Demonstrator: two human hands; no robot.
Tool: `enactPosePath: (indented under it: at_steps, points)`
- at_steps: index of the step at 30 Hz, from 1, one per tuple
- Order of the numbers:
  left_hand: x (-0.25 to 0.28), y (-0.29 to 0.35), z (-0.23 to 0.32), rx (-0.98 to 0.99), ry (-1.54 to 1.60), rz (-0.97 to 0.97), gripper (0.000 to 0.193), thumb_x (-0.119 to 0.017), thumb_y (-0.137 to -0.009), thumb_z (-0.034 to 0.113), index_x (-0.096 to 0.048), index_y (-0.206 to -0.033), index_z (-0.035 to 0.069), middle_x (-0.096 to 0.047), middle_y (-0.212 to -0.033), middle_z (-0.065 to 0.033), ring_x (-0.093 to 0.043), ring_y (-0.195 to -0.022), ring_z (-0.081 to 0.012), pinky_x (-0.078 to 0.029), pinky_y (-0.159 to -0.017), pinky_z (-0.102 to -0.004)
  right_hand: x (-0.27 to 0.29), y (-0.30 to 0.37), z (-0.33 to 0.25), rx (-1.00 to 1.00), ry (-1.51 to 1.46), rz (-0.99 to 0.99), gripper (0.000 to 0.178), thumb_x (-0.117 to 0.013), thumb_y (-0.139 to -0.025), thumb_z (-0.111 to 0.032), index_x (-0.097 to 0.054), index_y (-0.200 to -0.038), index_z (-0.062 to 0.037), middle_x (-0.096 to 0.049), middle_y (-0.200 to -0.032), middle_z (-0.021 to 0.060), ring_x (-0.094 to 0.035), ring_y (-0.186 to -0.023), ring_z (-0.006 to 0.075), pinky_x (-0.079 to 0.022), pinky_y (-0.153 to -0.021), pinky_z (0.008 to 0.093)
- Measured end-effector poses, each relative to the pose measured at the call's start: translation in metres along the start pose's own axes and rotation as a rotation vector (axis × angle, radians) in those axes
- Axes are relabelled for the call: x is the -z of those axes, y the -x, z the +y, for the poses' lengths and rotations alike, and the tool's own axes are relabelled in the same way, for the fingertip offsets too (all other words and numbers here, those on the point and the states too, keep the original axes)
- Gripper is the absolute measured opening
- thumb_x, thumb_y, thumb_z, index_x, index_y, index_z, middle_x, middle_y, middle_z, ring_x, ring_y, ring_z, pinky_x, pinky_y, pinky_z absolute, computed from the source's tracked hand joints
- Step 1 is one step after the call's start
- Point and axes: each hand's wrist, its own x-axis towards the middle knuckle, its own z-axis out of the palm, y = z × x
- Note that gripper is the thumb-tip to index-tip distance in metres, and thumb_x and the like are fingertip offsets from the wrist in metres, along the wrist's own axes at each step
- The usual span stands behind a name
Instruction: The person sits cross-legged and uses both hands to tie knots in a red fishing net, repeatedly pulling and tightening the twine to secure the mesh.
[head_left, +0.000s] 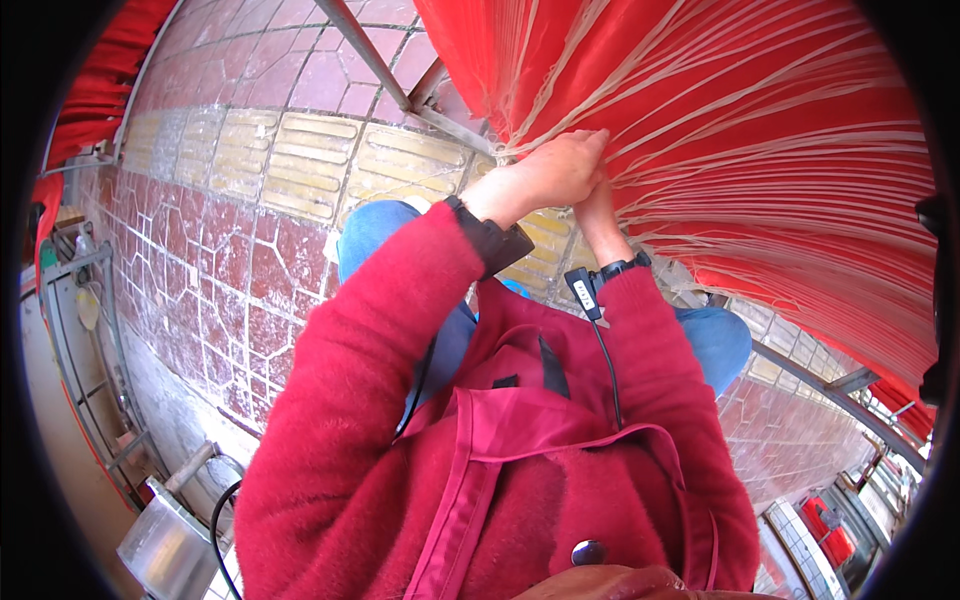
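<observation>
My left hand (558, 170) is closed at the gathered edge of a bunch of long, thin pale strands (560, 85), its fingers curled toward the red cloth. Just beneath and to its right, my right hand (594, 206) meets it, and its fingers are hidden behind the left one. The strands fan out from both hands across a broad sheet of red cloth (740, 60). A knotted clump of strands (508, 148) sits beside my left hand. Dark bands circle both wrists, and a small black clip-on device (583, 292) with a cable sits by the right one.
A metal frame bar (370, 50) runs along the red cloth's left edge, and another bar (830, 395) lies at the right. Yellow ridged paving (310, 165) and red tiles (210, 260) form the ground. A metal container (170, 540) stands at lower left.
</observation>
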Motion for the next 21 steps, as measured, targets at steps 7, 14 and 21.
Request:
enactPosePath:
  at_steps: [7, 14, 21]
  points:
    - [0.023, -0.001, 0.003, 0.216, 0.063, 0.046, 0.038, -0.056, -0.09, 0.016, -0.059, -0.125, 0.003, -0.066, -0.109, -0.0229, -0.064, -0.103, -0.0381, -0.051, -0.089, -0.0438, -0.004, -0.006, -0.014, -0.162, -0.57, 0.153, 0.032, -0.045, -0.104, -0.02, -0.047, -0.131, -0.0028, -0.055, -0.121, 0.0082, -0.052, -0.108, 0.012, -0.045, -0.091, 0.0295]
    - [0.041, 0.005, -0.014, 0.248, 0.057, 0.219, 0.027, -0.056, -0.092, 0.016, -0.068, -0.114, 0.007, -0.069, -0.102, -0.0199, -0.066, -0.099, -0.0352, -0.053, -0.085, -0.0414, -0.012, -0.021, -0.023, -0.104, 0.02, 0.2, 0.042, -0.053, -0.099, -0.021, -0.049, -0.135, 0.0012, -0.062, -0.121, 0.0153, -0.06, -0.111, 0.0205, -0.046, -0.093, 0.031]
    - [0.054, 0.008, -0.022, 0.279, 0.06, 0.239, 0.025, -0.056, -0.093, 0.017, -0.069, -0.112, 0.009, -0.069, -0.103, -0.0185, -0.065, -0.1, -0.0356, -0.053, -0.085, -0.0405, -0.022, -0.047, 0.005, -0.045, 0.128, 0.116, 0.032, -0.059, -0.093, -0.018, -0.061, -0.12, -0.0009, -0.069, -0.108, 0.0148, -0.066, -0.103, 0.0214, -0.049, -0.09, 0.0318]
